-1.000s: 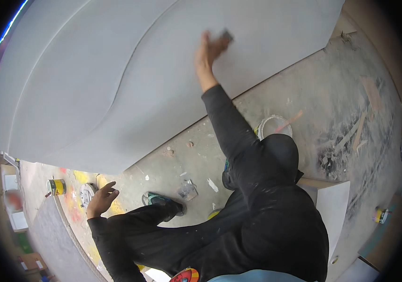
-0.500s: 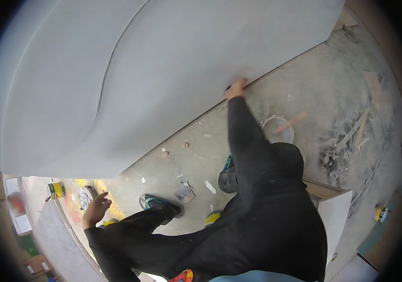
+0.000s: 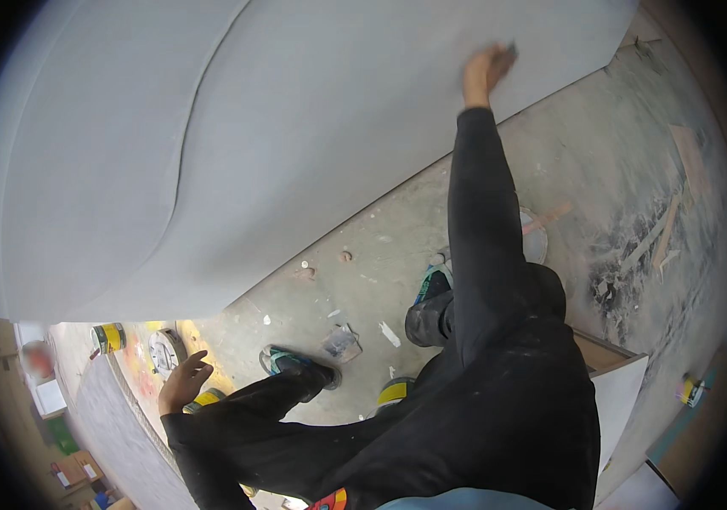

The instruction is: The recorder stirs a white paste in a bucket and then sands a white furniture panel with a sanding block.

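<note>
A large pale grey panel (image 3: 321, 136) with a curved groove takes up the upper part of the head view. My right hand (image 3: 484, 72), arm stretched out, is on the panel's face above its lower edge. Its fingers are closed on a small dark pad (image 3: 512, 51), possibly sandpaper; motion blurs it and hides most of it. My left hand (image 3: 183, 384) hangs in the air by my left knee, holding nothing, its fingers somewhat apart. Just beyond that hand stands a round tin (image 3: 165, 353).
Yellow-banded cans (image 3: 109, 338) stand at the left, with another (image 3: 395, 392) between my legs. A bucket lid (image 3: 535, 242) with an orange-red stick lies right of my arm. Wood strips (image 3: 667, 234) lie on the dusty floor. An open-topped box (image 3: 614, 361) is beside my right leg.
My right hand has moved up and to the right across the panel, away from its lower edge, with the dark pad in it. The left hand has barely shifted.
</note>
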Demonstrator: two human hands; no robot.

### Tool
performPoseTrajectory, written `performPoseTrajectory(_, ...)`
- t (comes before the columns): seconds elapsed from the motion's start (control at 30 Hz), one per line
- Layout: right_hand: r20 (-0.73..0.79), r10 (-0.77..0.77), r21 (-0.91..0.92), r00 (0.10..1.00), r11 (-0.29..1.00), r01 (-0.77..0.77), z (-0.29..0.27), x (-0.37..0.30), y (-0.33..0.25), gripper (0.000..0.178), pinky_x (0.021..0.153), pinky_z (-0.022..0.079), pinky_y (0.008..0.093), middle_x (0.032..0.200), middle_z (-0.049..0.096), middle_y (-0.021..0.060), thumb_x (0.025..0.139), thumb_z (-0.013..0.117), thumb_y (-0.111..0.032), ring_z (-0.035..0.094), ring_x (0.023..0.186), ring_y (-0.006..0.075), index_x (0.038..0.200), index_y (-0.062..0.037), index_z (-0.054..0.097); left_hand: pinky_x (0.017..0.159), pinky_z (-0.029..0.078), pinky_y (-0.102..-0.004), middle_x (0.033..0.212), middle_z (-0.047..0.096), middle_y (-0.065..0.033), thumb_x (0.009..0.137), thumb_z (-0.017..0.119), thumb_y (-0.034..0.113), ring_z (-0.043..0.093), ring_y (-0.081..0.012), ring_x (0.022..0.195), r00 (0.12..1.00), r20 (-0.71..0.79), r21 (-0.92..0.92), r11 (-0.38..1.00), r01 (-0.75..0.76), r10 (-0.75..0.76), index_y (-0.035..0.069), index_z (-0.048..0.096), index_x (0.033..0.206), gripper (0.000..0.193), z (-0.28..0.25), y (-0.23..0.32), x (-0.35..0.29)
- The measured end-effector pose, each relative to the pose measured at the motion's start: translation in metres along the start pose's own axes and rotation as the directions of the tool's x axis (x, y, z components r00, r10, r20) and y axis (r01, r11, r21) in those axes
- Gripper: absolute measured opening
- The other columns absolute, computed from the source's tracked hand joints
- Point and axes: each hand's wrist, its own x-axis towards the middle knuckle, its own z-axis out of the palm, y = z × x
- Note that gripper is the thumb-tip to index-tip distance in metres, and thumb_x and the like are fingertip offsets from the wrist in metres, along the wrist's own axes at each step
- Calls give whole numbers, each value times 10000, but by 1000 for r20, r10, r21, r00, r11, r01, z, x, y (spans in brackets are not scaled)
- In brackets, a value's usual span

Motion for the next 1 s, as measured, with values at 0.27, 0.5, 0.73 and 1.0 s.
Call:
performPoseTrajectory(0.27,289,665,-66,689,731,-679,-54,-344,28,823,1217,0,458,1615,-123,195,1019,262,-572,-83,1506,292,1544,-14,-39,883,518,-384,1110,702,-165,943,615,286,677,-295,1020,993,11,35,992,-117,117,65,538,1360,479,-8,24,18)
performPoseTrajectory(0.5,404,-255,177,878,964,198,-6,-247,-97,866,1187,-75,507,1621,-80,209,1009,212,-605,-113,1494,362,1529,37,-46,898,513,-373,1142,685,-187,945,629,304,669,-274,1036,999,27,-28,999,-19,20,74,532,1374,496,-9,-1,22)
performPoseTrajectory(0.73,366,724,427,585,427,-797,-56,-228,38,787,1212,16,453,1632,7,186,1023,240,-542,75,1506,295,1543,16,47,890,516,-361,1119,690,-199,939,622,295,688,-269,999,998,43,1,999,-43,43,52,529,1368,501,-17,-5,28)
performPoseTrajectory(1.0,420,-236,251,876,958,138,-16,-288,-140,945,1179,-80,526,1590,-109,289,977,256,-652,-131,1484,399,1520,59,-47,882,524,-381,1155,683,-191,951,603,360,678,-313,1041,994,-13,-10,994,-105,105,77,539,1356,499,-16,6,18)
